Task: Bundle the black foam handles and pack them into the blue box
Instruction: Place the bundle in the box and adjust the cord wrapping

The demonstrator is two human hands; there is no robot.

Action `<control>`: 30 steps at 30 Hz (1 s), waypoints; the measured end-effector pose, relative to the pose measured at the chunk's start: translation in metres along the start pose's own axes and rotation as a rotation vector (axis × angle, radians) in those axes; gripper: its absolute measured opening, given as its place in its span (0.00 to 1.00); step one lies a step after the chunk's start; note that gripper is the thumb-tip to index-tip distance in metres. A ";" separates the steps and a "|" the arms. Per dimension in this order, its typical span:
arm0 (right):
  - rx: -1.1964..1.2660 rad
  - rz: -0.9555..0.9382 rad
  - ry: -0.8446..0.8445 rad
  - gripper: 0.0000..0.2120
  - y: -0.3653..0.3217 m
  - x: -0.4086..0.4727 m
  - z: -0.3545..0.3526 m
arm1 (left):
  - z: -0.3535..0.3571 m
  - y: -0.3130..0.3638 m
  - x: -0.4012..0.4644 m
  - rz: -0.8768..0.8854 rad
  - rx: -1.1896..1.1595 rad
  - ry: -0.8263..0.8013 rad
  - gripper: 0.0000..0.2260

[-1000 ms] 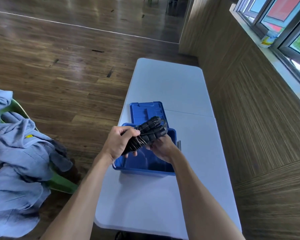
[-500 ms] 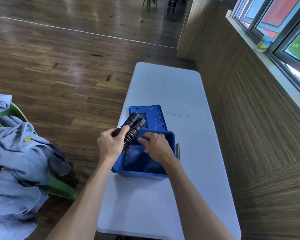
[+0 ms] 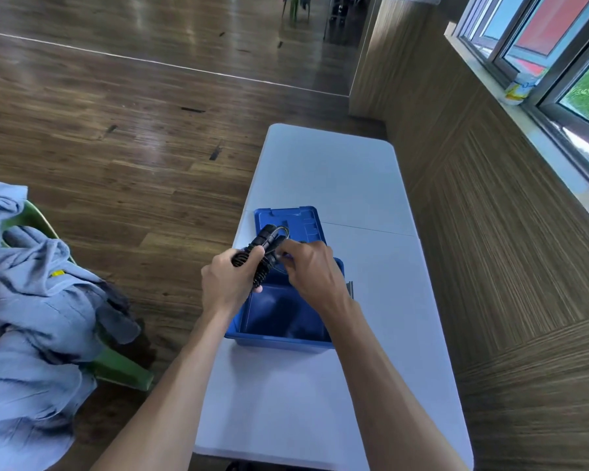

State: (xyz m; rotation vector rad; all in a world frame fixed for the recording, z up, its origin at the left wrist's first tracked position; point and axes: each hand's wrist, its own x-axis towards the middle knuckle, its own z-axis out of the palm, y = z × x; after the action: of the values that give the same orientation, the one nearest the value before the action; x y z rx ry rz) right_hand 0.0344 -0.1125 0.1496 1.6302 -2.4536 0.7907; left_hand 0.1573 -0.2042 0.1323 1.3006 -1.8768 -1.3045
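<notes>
Above the far-left corner of the open blue box on the white table, the left hand is clenched around the black foam handles, their long axis tilted up and away rightward, while the right hand pinches their upper end.

Two bare hands are working close together over the blue box.

The left hand is making a fist around the black foam handles, above the box's far left corner. The right hand is sitting just beside it, over the box's far edge, with its fingers bending in to pinch at the handles. Both bare arms are reaching forward, on either side of the box.
</notes>
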 end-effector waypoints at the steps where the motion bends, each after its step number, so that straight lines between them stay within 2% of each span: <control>1: -0.009 0.001 -0.014 0.05 -0.002 0.001 -0.003 | 0.000 -0.002 0.002 0.008 0.047 -0.030 0.18; 4: 0.015 0.036 -0.145 0.08 -0.005 0.007 -0.011 | 0.000 -0.011 0.009 0.054 0.172 -0.131 0.18; 10: 0.150 0.153 -0.345 0.09 -0.002 0.016 -0.028 | -0.009 -0.001 0.008 0.337 0.444 -0.365 0.20; 13: 0.236 0.215 -0.369 0.09 -0.002 0.014 -0.033 | -0.016 0.008 0.006 0.319 0.487 -0.444 0.20; 15: 0.280 0.219 -0.353 0.08 -0.004 0.014 -0.038 | -0.019 0.012 0.004 0.308 0.519 -0.464 0.27; 18: 0.342 0.228 -0.350 0.08 -0.010 0.018 -0.045 | -0.014 0.018 -0.004 0.296 0.621 -0.333 0.36; 23: 0.424 0.231 -0.386 0.10 -0.019 0.023 -0.050 | 0.003 0.030 -0.013 0.219 0.782 -0.180 0.42; 30: 0.342 0.197 -0.391 0.13 -0.023 0.031 -0.055 | 0.009 0.030 -0.008 0.194 0.705 -0.087 0.33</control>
State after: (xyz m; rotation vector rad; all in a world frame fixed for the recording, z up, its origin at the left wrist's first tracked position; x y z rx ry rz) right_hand 0.0301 -0.1196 0.2163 1.8212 -2.9183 1.0565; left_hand 0.1411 -0.1910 0.1563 1.3337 -2.5779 -0.6146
